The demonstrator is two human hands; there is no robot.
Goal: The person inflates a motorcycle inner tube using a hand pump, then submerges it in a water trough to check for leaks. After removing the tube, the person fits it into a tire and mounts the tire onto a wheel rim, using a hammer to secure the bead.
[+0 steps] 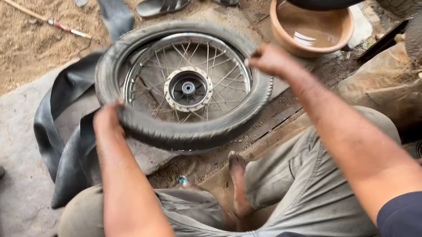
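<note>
Tyre (190, 133) on its spoked wheel (188, 88) lies flat on the grey mat (9, 188), just ahead of the person's knees. Left hand (107, 119) clasps the near-left sidewall; right hand (267, 59) presses closed fingers on the right edge — opposite grips look best for even leverage. Beside the wheel's left, the loose inner tube (62, 144) should stay unpinched — work steadily.

Black tyre (190, 133) w/ silver spokes (211, 86), terracotta basin (289, 35), grey trousers (305, 194)
</note>
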